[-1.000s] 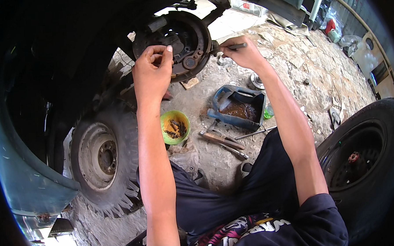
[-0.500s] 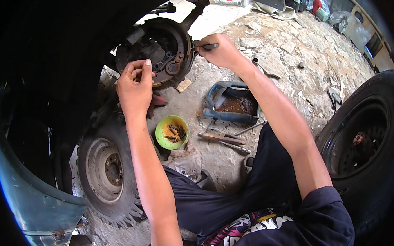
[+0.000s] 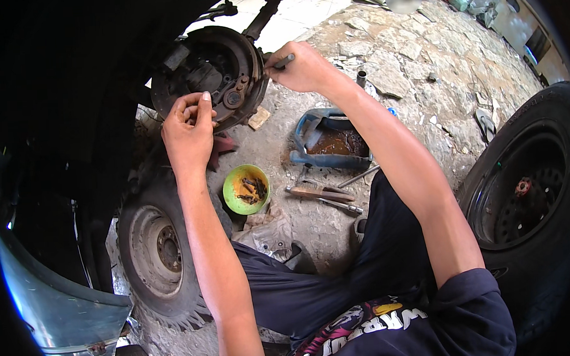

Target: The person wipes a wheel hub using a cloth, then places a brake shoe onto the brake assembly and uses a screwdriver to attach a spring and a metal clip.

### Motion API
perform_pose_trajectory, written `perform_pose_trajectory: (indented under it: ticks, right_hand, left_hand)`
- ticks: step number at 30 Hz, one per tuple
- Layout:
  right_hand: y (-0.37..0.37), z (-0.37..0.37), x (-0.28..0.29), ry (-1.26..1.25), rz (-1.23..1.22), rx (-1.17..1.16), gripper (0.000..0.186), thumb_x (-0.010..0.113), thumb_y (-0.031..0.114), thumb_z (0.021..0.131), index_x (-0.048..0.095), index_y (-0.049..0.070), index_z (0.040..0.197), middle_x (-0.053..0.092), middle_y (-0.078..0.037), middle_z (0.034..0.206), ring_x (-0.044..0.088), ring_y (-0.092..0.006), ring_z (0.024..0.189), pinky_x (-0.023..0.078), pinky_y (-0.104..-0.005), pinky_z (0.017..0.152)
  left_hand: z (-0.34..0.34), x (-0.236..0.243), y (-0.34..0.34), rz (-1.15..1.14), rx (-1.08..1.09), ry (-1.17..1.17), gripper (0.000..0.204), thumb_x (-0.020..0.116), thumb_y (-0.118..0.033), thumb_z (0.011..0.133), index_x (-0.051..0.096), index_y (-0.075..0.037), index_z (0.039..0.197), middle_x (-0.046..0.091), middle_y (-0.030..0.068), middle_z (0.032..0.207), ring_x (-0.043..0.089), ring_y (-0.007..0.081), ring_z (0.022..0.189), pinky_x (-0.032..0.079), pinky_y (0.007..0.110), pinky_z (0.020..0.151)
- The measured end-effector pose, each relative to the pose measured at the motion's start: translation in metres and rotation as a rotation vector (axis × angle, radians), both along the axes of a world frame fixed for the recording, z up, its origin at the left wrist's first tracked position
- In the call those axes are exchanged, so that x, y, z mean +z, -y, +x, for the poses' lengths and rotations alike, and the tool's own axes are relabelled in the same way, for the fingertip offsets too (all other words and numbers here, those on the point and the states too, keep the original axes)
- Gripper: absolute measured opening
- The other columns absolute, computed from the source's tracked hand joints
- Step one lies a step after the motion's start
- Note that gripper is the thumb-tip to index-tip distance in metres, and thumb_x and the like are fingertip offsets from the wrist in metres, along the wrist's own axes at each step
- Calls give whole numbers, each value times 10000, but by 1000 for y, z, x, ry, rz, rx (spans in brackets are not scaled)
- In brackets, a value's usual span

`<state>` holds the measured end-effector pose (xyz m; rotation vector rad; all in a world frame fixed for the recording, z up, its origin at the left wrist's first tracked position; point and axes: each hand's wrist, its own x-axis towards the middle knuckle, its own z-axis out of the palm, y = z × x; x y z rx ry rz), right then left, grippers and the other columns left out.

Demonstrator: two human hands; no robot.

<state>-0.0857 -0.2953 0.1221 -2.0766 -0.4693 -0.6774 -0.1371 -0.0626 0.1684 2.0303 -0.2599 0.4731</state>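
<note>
Head view: both bare hands are raised at the brake [image 3: 249, 52], which sits at the upper left beneath the dark vehicle body. Right hand [image 3: 299, 68] grips a dark rod [image 3: 284, 61] — fingers folded round it, one end jutting out past the fist — close against the brake's right edge. Left hand [image 3: 189, 130] is in front of the brake's lower part, thumb and fingers bunched together; whether it pinches anything or touches the brake I cannot tell.

Below, on the ground, a green bowl [image 3: 234, 205] holds small dark parts. Right of it stands a blue tub [image 3: 330, 161] with brown liquid inside, and tools [image 3: 314, 193] lie just below the tub. One wheel [image 3: 129, 251] leans at the left, a black one [image 3: 489, 255] at the right — beside the right arm.
</note>
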Motion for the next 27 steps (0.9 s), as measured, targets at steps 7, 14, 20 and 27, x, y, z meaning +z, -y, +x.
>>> perform_pose_trajectory:
  ticks: [7, 14, 20, 27]
  right_hand:
    - [1, 15, -9, 132, 69, -67, 186, 656, 70, 763, 748, 10, 914, 695, -232, 846, 690, -380, 813, 561, -387, 747]
    - [-11, 3, -8, 92, -31, -8, 179, 665, 50, 770, 754, 14, 921, 708, -210, 847, 707, -350, 774, 566, -377, 722]
    - [-3, 11, -8, 110, 53, -55, 169, 658, 52, 769, 744, -3, 905, 694, -224, 810, 691, -377, 744, 558, -381, 686]
    - [-17, -4, -8, 128, -52, -4, 127, 667, 42, 782, 744, 5, 876, 685, -218, 773, 696, -348, 700, 552, -366, 649]
  left_hand:
    - [2, -2, 3, -3, -19, -5, 232, 657, -199, 952, 664, 27, 1002, 661, 51, 776, 609, 73, 677, 503, 216, 620]
    - [2, -2, -4, -21, -23, 16, 226, 663, -192, 947, 666, 26, 1007, 663, 51, 773, 629, 80, 706, 509, 218, 622]
    - [1, 1, 0, -21, -17, 6, 217, 664, -183, 944, 668, 25, 1005, 662, 47, 773, 627, 79, 706, 510, 218, 627]
    - [-3, 4, -3, 9, 11, 10, 209, 660, -180, 942, 671, 21, 998, 665, 47, 769, 624, 77, 705, 505, 224, 631]
